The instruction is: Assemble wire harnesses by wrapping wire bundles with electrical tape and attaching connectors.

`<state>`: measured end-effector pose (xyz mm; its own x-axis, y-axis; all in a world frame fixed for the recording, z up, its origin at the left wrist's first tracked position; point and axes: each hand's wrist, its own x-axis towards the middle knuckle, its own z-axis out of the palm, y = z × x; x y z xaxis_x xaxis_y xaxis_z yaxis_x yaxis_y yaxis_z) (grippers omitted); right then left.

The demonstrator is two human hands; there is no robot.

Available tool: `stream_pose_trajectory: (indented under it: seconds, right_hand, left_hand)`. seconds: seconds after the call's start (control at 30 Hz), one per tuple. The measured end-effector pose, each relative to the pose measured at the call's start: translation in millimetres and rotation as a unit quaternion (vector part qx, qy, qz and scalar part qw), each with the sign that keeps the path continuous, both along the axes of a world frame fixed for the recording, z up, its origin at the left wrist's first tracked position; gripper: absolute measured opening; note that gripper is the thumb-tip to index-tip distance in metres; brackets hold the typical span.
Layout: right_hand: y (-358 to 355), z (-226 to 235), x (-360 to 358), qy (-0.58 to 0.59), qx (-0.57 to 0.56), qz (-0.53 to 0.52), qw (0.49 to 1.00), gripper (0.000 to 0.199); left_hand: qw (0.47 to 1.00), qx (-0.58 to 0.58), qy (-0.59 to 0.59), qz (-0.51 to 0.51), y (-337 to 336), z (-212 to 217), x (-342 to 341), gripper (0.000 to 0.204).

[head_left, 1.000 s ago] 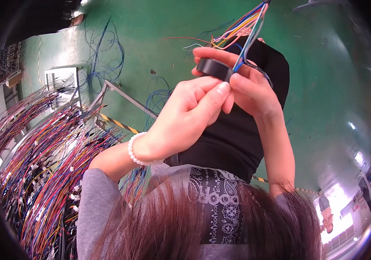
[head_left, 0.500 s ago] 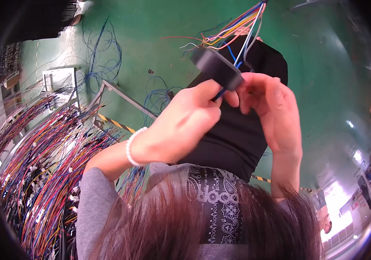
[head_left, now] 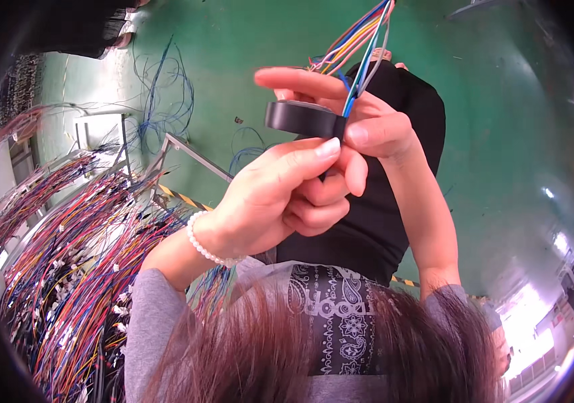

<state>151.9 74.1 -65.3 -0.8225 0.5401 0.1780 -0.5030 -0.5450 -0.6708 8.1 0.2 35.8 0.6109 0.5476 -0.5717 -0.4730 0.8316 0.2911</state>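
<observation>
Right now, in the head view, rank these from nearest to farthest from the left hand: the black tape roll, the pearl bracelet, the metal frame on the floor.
1. Black tape roll: touching the left hand, just above it.
2. Pearl bracelet: on its wrist, lower left.
3. Metal frame: on the green floor, far left.

Two hands: left hand (head_left: pixel 280 201) and right hand (head_left: pixel 361 121). One black tape roll (head_left: pixel 300 117). One wire bundle (head_left: pixel 361 40) (many coloured strands, uncounted). One pearl bracelet (head_left: pixel 210 245). One wire-covered board (head_left: pixel 65 269).

Green floor (head_left: pixel 502 134), loose blue wires (head_left: pixel 166 101)
</observation>
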Motion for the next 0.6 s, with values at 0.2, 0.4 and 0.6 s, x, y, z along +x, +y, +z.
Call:
stream_pose_trajectory:
  seconds: [0.2,0.4,0.6]
  right_hand:
    - [10,4,5,-0.056,0.083,0.055,0.993,0.081]
    - [0,37,49,-0.315,0.051,-0.054,0.946,0.050]
    - [-45,60,63,-0.226,-0.116,-0.142,0.957,0.076]
  left_hand:
    - [0.992,-0.063,-0.105,0.021,0,-4,-8,0.033]
    - [0.929,0.203,0.302,-0.065,1,-11,-8,0.023]
    - [0.581,0.571,0.568,-0.120,-10,-30,5,0.005]
